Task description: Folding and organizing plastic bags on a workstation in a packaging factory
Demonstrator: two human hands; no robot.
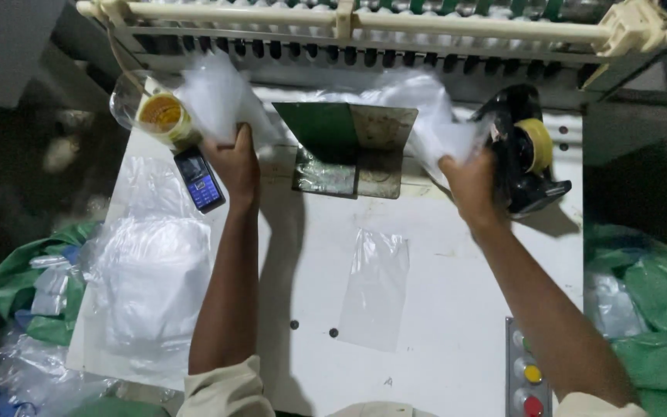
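Plastic bags point(214, 96) are pinched, one in the left hand point(235, 162), another point(441, 127) in the right hand point(468, 181), above the white table point(457, 255); probably light, floppy, slippery, best gripped at an edge.

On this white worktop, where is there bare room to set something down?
Bare worktop lies between the flat clear bag and the button panel, and between that bag and the bag stack. The far edge is crowded: tape roll, phone, green plate, tape dispenser, and both hands, left hand, right hand, holding bags.
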